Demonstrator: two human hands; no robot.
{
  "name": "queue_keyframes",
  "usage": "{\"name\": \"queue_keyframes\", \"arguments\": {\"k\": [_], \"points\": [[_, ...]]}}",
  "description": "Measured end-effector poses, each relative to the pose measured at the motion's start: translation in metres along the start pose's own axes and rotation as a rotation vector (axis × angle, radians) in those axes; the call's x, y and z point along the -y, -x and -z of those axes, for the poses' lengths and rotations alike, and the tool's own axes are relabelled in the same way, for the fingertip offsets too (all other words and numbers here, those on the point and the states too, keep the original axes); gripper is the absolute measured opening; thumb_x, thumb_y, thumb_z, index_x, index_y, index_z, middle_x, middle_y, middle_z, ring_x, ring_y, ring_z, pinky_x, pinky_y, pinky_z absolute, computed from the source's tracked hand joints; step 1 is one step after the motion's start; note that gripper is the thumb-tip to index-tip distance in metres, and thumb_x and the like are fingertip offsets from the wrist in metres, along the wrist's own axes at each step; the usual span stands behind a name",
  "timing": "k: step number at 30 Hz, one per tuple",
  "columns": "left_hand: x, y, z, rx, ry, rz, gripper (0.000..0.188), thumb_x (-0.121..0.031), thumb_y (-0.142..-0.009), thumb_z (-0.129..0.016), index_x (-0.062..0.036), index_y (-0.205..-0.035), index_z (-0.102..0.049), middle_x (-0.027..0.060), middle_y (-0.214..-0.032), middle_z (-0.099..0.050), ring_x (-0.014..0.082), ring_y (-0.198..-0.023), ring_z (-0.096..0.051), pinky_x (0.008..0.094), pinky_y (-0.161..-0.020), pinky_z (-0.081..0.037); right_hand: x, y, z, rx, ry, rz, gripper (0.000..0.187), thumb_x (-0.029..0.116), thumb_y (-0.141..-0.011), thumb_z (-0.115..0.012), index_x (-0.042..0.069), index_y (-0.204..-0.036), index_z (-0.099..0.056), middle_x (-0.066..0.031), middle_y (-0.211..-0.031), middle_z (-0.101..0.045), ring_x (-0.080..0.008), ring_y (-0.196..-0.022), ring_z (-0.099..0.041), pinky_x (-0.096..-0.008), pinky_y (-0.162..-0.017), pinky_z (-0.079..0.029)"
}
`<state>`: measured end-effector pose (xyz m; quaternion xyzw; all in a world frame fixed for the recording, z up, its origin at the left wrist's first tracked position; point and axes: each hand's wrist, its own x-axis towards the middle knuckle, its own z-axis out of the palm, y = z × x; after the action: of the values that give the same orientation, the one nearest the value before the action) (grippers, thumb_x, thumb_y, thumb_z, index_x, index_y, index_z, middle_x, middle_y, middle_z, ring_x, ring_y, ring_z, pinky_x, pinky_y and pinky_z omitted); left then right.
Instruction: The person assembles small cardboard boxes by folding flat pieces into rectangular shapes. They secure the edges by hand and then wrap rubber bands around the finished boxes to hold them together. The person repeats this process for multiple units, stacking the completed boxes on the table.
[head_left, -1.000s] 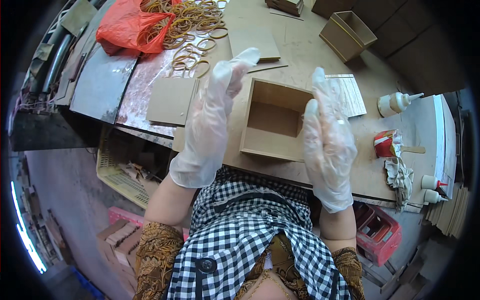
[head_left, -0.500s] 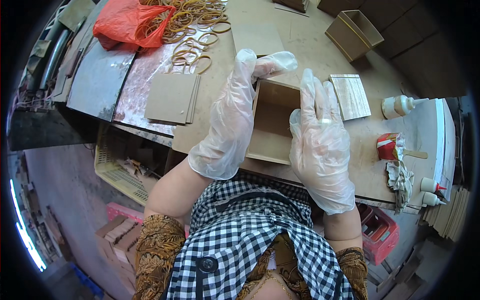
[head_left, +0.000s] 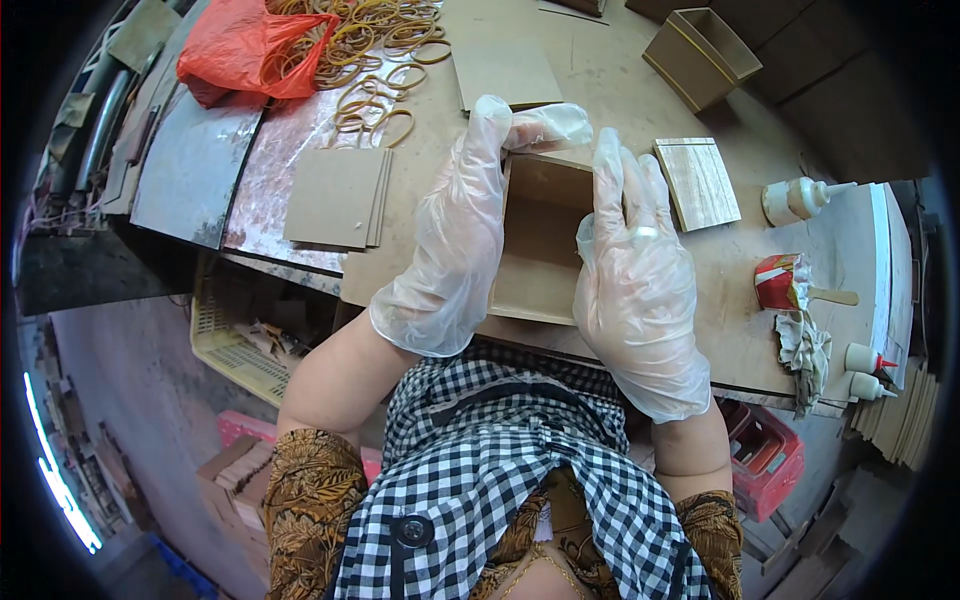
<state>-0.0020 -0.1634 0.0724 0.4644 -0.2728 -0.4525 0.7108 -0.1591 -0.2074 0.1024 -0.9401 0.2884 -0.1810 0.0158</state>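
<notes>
Hands moved in since a sec ago: left hand (head_left: 455,235) & right hand (head_left: 635,270) now clasp open box (head_left: 540,245) sides. Looks like walls being pressed tight. Glue bottle (head_left: 795,198) lies right of right hand.

We see thin clear disposable gloves, loose and wrinkled, on both hands: left hand (head_left: 450,235), right hand (head_left: 635,275). A ring (head_left: 645,232) shows through the right glove. Forearms are bare. Short brown-and-gold patterned sleeves (head_left: 310,490) sit under a black-and-white checked apron (head_left: 500,490) with a dark button (head_left: 413,531).
</notes>
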Motion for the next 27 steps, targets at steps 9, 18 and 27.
{"name": "queue_keyframes", "arguments": {"k": [9, 18, 27], "points": [[-0.008, 0.002, 0.028, 0.053, 0.281, -0.178, 0.047, -0.034, -0.105, -0.046, -0.0011, -0.138, -0.052, 0.014, -0.144, -0.052, 0.0238, -0.136, -0.046, 0.0369, -0.115, -0.03, 0.0, 0.0, 0.009, -0.051, -0.195, -0.069, 0.053, 0.009, -0.095, -0.054, -0.003, -0.145, -0.043, -0.0222, -0.149, -0.045, -0.0413, -0.137, -0.044, -0.0481, -0.114, -0.034], [-0.003, 0.029, 0.013, -0.035, -0.14, -0.262, 0.053, -0.038, -0.109, -0.03, -0.0001, -0.143, -0.046, 0.0121, -0.146, -0.049, 0.023, -0.138, -0.042, 0.035, -0.117, -0.028, -0.021, 0.007, 0.02, -0.305, -0.951, -0.352, 0.042, 0.021, -0.105, -0.049, 0.006, -0.145, -0.049, -0.0143, -0.151, -0.047, -0.0275, -0.143, -0.039, -0.038, -0.121, -0.025], [-0.01, 0.029, -0.006, 0.08, -0.185, -0.163, 0.048, -0.036, -0.11, -0.031, -0.0008, -0.135, -0.053, 0.0096, -0.138, -0.055, 0.0184, -0.132, -0.046, 0.0335, -0.116, -0.029, -0.008, 0.002, -0.006, -0.142, -0.304, -0.095, 0.057, 0.019, -0.099, -0.055, -0.009, -0.145, -0.037, -0.0309, -0.146, -0.043, -0.0549, -0.128, -0.045, -0.0498, -0.108, -0.039]]}}
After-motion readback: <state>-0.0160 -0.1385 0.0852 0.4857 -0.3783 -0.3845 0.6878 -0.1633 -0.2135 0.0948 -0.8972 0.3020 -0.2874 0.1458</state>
